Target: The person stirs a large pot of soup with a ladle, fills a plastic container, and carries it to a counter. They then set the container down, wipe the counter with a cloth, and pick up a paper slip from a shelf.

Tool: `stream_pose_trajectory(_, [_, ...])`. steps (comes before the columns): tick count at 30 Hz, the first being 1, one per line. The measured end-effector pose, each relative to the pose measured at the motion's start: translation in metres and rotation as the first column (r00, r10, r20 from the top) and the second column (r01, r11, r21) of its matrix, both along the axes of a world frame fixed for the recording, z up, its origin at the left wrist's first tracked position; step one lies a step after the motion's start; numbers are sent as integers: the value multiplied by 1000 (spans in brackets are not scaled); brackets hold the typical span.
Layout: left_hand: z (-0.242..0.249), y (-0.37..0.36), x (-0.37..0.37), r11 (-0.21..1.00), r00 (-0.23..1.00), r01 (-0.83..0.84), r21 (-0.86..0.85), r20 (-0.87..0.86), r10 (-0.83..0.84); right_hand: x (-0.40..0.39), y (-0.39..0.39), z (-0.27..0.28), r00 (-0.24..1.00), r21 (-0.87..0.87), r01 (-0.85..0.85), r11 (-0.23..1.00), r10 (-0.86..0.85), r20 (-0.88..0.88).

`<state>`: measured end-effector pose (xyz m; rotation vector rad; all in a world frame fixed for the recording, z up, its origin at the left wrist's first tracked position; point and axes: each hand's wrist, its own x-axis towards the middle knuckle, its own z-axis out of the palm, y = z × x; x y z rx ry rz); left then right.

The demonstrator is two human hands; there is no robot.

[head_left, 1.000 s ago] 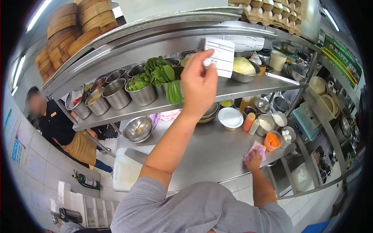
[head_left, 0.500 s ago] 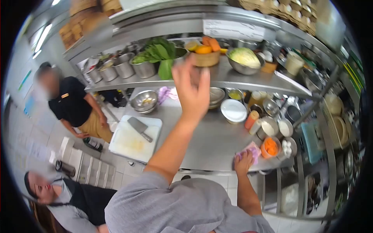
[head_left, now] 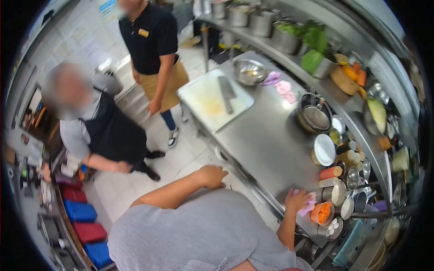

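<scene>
On the front right of the steel table, my right hand [head_left: 296, 200] rests on a pink cloth [head_left: 308, 206], gripping it against the surface. A tub of cut orange pieces [head_left: 323, 213] stands right beside that cloth. My left hand [head_left: 212, 176] is drawn in before my chest, off the table's front edge. Its fingers are loosely bent and apart, and nothing shows in them. Farther left on the table, a cleaver [head_left: 226, 94] lies on a white cutting board [head_left: 235, 106]; neither hand touches them.
Two people stand to the left: one in a black apron [head_left: 110, 126], another in a black polo shirt [head_left: 153, 38]. A metal bowl [head_left: 250, 72], a lidded white tub [head_left: 324, 150] and sauce bottles [head_left: 331, 172] stand on the steel table [head_left: 266, 135]. A shelf [head_left: 291, 56] runs above.
The view has swung left toward the two people. My left hand has come down from shelf height to my chest. My right hand stays on the pink cloth.
</scene>
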<state>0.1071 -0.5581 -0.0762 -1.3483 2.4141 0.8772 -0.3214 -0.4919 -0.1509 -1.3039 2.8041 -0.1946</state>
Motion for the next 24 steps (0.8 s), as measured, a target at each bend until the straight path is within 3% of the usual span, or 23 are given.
stream_pose_trajectory(1, [6,4,3,999,1000,-1,-38,28,2,14,-6,11,997,-77,-72,994,69,-35])
stream_pose_trajectory(2, [13,3,4,999,998,-10,34,66,7,23,-18,9,994,-52,-102,993,100,-37])
stream_pose_trajectory(4, [16,5,5,1000,1000,2,24,31,-3,35,-43,-2,857,-204,-398,895,442,267])
stream_pose_trajectory(6, [7,3,12,999,999,32,7,1,-32,90,-70,15,623,-278,-485,829,550,556])
stream_pose_trajectory(8, [1,-3,21,991,995,102,-83,6,-102,155,-82,29,518,-351,-595,723,679,520])
stream_pose_trajectory(9, [-2,-7,27,992,995,102,-73,1,-102,187,-86,40,520,-340,-597,726,674,525])
stream_pose_trajectory(11, [-6,-13,49,987,996,88,-138,33,-84,246,-92,62,397,-376,-778,504,857,328])
stream_pose_trajectory(14, [-13,-32,93,997,998,-7,-82,-65,2,318,-105,58,297,-455,-736,501,843,447])
stream_pose_trajectory(16, [-33,-48,117,999,999,-31,14,15,31,349,-117,55,206,-485,-738,469,841,500])
stream_pose_trajectory(17, [-49,-52,131,998,998,-65,-18,-15,65,362,-126,48,201,-494,-741,455,852,483])
stream_pose_trajectory(18, [-30,-55,144,995,995,-98,33,-20,98,371,-130,40,213,-487,-745,456,854,474])
stream_pose_trajectory(19, [-34,-60,154,989,992,-122,78,-12,123,383,-136,35,156,-491,-768,411,864,479])
stream_pose_trajectory(21, [-36,-75,172,970,987,-162,181,31,159,394,-157,34,172,-413,-799,437,824,540])
stream_pose_trajectory(24, [-45,-87,186,977,984,-176,120,-11,179,401,-178,29,143,-444,-778,444,815,562])
